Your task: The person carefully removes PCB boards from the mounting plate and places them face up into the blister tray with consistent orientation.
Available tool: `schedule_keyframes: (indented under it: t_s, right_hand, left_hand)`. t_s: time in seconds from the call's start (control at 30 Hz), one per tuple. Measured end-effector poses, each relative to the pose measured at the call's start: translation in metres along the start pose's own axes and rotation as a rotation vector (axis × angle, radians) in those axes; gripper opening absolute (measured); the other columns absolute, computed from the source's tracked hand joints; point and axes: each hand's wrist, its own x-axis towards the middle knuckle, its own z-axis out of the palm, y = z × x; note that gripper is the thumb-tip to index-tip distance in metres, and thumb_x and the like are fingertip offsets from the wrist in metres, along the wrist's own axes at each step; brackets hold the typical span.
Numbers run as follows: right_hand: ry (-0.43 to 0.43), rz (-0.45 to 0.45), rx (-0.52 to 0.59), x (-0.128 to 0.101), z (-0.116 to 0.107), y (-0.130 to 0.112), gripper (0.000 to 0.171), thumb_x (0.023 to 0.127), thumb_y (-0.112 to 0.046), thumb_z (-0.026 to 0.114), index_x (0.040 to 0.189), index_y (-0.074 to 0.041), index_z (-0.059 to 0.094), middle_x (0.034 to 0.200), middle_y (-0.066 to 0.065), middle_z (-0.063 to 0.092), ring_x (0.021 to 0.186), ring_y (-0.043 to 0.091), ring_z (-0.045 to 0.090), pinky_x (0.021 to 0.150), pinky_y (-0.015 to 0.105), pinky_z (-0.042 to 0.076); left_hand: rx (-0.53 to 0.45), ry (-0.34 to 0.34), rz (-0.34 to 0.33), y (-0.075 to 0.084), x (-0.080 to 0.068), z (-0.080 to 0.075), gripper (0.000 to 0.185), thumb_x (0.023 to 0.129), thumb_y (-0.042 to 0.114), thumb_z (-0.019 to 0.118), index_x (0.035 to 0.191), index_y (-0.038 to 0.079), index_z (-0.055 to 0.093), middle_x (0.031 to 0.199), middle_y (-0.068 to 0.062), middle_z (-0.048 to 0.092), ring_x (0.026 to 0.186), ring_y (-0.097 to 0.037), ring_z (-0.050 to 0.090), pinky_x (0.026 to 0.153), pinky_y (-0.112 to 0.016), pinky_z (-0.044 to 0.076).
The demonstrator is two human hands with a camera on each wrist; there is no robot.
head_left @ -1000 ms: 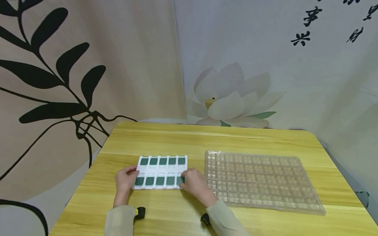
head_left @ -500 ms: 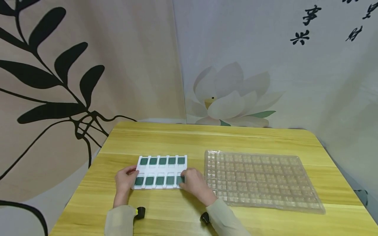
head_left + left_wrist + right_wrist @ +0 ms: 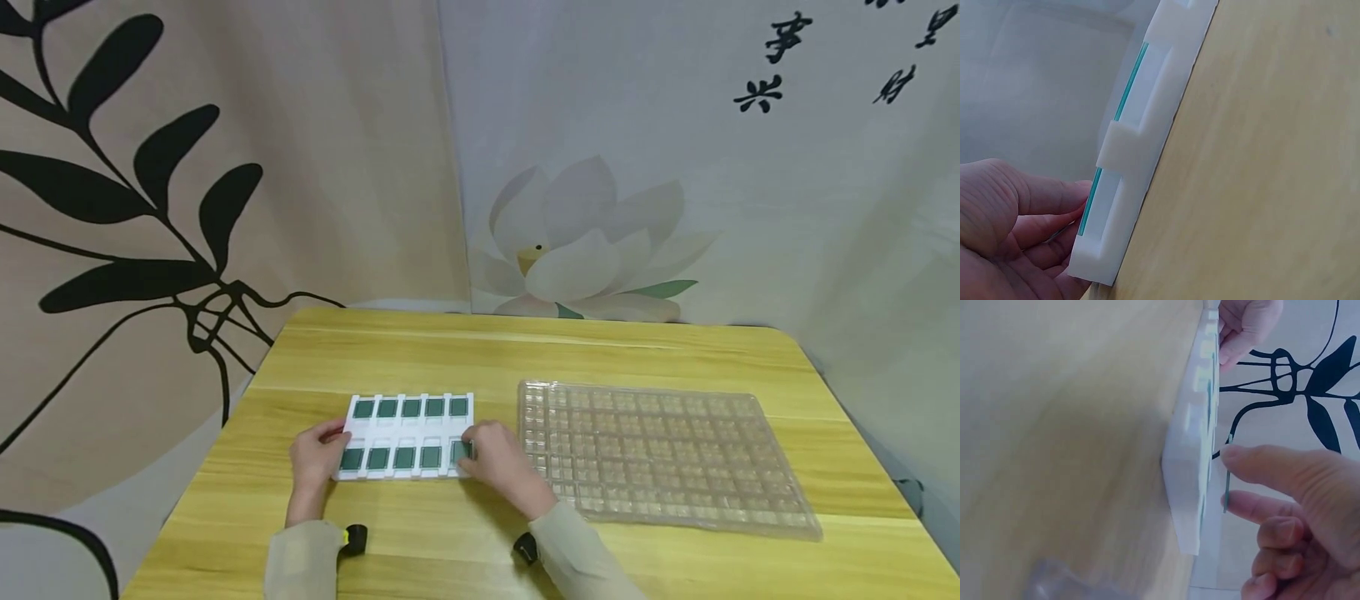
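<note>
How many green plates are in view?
10 green plates: the white tray holds five in its far row, four in the near; the right hand pinches one, possibly hiding another beneath.

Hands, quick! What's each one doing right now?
Left hand: holding the white tray by one end.
Right hand: pinching a thin green piece.

Wht tray (image 3: 405, 432) flat, 2 rows grn sqs (image 3: 411, 408); R-end sq (image 3: 1227, 481) raised.

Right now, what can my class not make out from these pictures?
Head view: part of the green plate, hidden by the right hand.
Left wrist view: one end of the white rack, cut off by the top edge.
Right wrist view: the clear thing at bottom left, blurred and cut off by the bottom edge.
</note>
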Motion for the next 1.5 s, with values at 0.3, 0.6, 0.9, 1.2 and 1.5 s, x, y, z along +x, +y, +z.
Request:
schedule_keyframes:
  t_s: [0.3, 0.6, 0.9, 1.2, 1.5]
  right_hand:
    - [0.032, -0.011, -0.026, 0.000, -0.015, 0.007, 0.028, 0.073, -0.015, 0.078, 0.093, 0.001, 0.070, 0.094, 0.014, 0.069, 0.082, 0.022, 0.064, 0.073, 0.029, 0.052]
    - [0.076, 0.031, 0.017, 0.002, -0.034, 0.026, 0.027, 0.073, -0.012, 0.078, 0.093, 0.004, 0.069, 0.097, 0.017, 0.069, 0.068, 0.020, 0.061, 0.061, 0.025, 0.050]
    - [0.164, 0.036, -0.032, 0.009, -0.054, 0.055, 0.025, 0.072, -0.009, 0.080, 0.091, 0.004, 0.070, 0.097, 0.017, 0.069, 0.074, 0.022, 0.064, 0.066, 0.031, 0.052]
    - [0.086, 0.157, -0.058, 0.018, -0.066, 0.081, 0.026, 0.077, -0.012, 0.076, 0.098, 0.002, 0.070, 0.101, 0.014, 0.069, 0.068, 0.016, 0.057, 0.062, 0.032, 0.049]
    - [0.046, 0.181, -0.128, 0.027, -0.062, 0.100, 0.030, 0.078, -0.015, 0.077, 0.101, 0.001, 0.069, 0.101, 0.014, 0.068, 0.084, 0.026, 0.064, 0.074, 0.038, 0.052]
  left_hand:
    - [0.001, 0.010, 0.016, -0.003, 0.002, 0.000, 0.029, 0.087, 0.004, 0.060, 0.112, -0.011, 0.062, 0.104, -0.030, 0.062, 0.091, -0.036, 0.060, 0.053, -0.011, 0.036]
    - [0.013, 0.009, -0.015, -0.004, 0.003, 0.001, 0.029, 0.088, 0.006, 0.060, 0.112, -0.009, 0.062, 0.106, -0.028, 0.061, 0.092, -0.034, 0.060, 0.060, -0.020, 0.044]
    - [0.023, 0.018, -0.015, -0.004, 0.004, 0.001, 0.028, 0.088, 0.006, 0.061, 0.111, -0.009, 0.063, 0.105, -0.028, 0.062, 0.090, -0.034, 0.060, 0.062, -0.022, 0.045]
    - [0.023, 0.016, -0.015, -0.002, 0.003, 0.001, 0.028, 0.088, 0.006, 0.061, 0.111, -0.009, 0.063, 0.105, -0.028, 0.062, 0.090, -0.034, 0.060, 0.062, -0.021, 0.045]
    - [0.018, 0.018, -0.004, -0.001, 0.002, 0.000, 0.027, 0.087, 0.005, 0.061, 0.110, -0.009, 0.064, 0.104, -0.029, 0.062, 0.089, -0.034, 0.061, 0.058, -0.016, 0.040]
